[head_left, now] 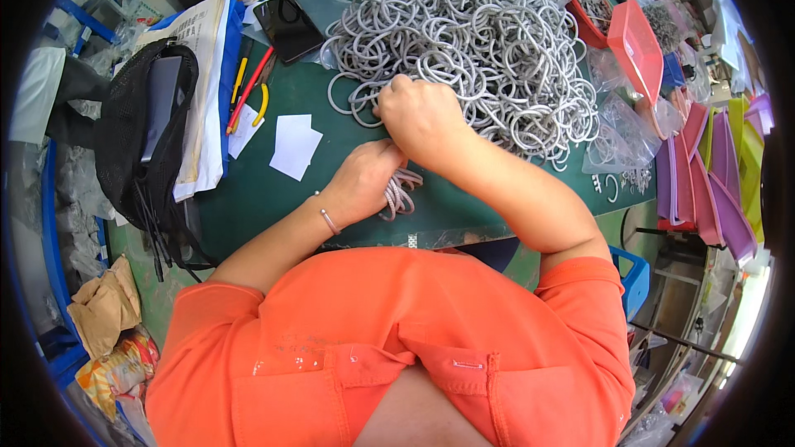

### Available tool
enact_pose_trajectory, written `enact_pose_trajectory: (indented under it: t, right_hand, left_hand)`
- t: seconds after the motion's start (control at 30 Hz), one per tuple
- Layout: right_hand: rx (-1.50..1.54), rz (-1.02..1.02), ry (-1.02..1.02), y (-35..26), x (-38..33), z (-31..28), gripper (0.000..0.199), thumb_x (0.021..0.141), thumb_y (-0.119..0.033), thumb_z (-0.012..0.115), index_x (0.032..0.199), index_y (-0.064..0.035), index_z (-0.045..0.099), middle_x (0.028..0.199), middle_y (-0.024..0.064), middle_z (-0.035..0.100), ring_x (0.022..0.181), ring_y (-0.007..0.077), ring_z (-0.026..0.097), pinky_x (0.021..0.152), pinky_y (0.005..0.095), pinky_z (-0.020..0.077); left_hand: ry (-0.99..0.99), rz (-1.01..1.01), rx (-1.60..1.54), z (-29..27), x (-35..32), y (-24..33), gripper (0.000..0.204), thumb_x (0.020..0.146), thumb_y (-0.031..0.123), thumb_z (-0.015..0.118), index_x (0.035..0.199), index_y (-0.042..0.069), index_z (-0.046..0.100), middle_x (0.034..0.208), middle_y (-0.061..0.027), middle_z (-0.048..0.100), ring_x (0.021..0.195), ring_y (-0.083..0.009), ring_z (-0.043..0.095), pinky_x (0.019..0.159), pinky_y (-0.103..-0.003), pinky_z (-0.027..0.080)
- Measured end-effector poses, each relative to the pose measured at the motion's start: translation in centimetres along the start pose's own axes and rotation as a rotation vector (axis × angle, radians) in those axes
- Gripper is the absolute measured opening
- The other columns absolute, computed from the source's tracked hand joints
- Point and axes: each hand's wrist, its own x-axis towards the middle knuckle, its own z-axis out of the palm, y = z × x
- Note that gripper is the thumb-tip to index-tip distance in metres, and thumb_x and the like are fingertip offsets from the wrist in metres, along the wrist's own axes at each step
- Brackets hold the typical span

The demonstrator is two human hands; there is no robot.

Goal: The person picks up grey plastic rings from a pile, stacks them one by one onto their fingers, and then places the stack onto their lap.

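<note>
A large heap of grey ribbed rings, like bangles or metal loops, covers the far middle of the green table. My left hand is closed around a small bundle of the same rings, low at the near side of the table. My right hand is curled at the near-left edge of the heap, just above and touching or almost touching my left hand. Its fingertips point down and are hidden, so what they pinch cannot be made out. A few loose rings lie beside its fingers.
Left of the heap lie a dark phone, a red pen, yellow-handled pliers and white paper slips. A black mesh bag sits at the left edge. Red trays and clear plastic bags stand right.
</note>
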Motion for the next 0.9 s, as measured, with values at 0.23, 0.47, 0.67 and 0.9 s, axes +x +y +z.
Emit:
enact_pose_trajectory:
  t: [0.23, 0.47, 0.67, 0.9]
  right_hand:
    - [0.316, 0.166, 0.468, 4.7, -0.2, -1.9, 0.025, 0.085, -0.02, 0.061, 0.07, -0.0011, 0.053, 0.07, 0.0161, 0.053, 0.064, 0.0372, 0.055, 0.056, 0.0436, 0.0425]
    - [0.126, -0.001, 0.271, 2.1, -1.0, -0.6, 0.01, 0.074, -0.006, 0.059, 0.079, -0.0049, 0.051, 0.084, 0.0127, 0.051, 0.062, 0.0289, 0.06, 0.054, 0.0372, 0.0508]
    - [0.29, 0.198, 0.437, 5.8, -2.7, -2.2, 0.006, 0.081, -0.007, 0.057, 0.085, -0.0044, 0.053, 0.082, 0.0142, 0.053, 0.068, 0.0349, 0.058, 0.058, 0.0441, 0.0483]
    - [0.424, 0.151, 0.373, 3.4, -5.3, -2.1, 0.013, 0.084, -0.008, 0.059, 0.08, 0.0, 0.05, 0.072, 0.0159, 0.05, 0.066, 0.0374, 0.053, 0.056, 0.0442, 0.043]
  left_hand:
    - [-0.064, -0.042, 0.044, -0.2, -0.3, -0.1, 0.029, 0.063, 0.003, 0.07, 0.082, 0.004, 0.048, 0.077, -0.013, 0.05, 0.078, -0.0337, 0.053, 0.068, -0.04, 0.043]
    - [-0.049, 0.011, 0.016, 0.2, 0.0, -1.3, 0.028, 0.063, 0.001, 0.067, 0.085, 0.003, 0.049, 0.081, -0.0142, 0.053, 0.079, -0.0348, 0.053, 0.069, -0.041, 0.043]
    - [-0.015, -0.019, -0.015, -2.8, 0.5, -0.5, 0.027, 0.063, -0.003, 0.064, 0.084, 0.003, 0.049, 0.084, -0.0145, 0.05, 0.078, -0.0349, 0.053, 0.068, -0.04, 0.044]
    - [0.251, 0.014, 0.207, -5.1, 2.8, -3.4, 0.024, 0.063, -0.006, 0.063, 0.082, 0.002, 0.05, 0.088, -0.0143, 0.053, 0.084, -0.0339, 0.054, 0.074, -0.038, 0.045]
